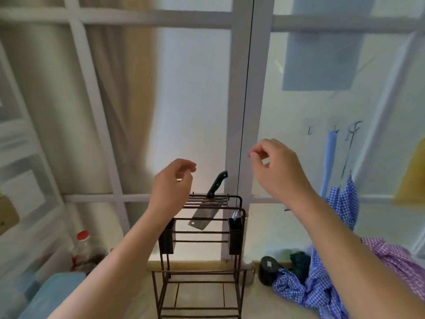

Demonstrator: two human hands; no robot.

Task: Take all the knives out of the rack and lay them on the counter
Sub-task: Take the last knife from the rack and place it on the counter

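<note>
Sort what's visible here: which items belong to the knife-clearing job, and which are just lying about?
Job:
cleaver, slotted in the rack
rack
counter
left hand and right hand, both empty

Lying about:
red-capped bottle
checked cloths
black round container

Rack (200,238): dark brown wire, two black side cups. Knife (207,203): black handle, grey steel blade. Counter (264,300): pale beige. Cloth (322,284): blue-and-white check; second cloth (395,256): purple-and-white check. Bottle (81,247): clear, red cap. Window frame (239,111): white.
</note>
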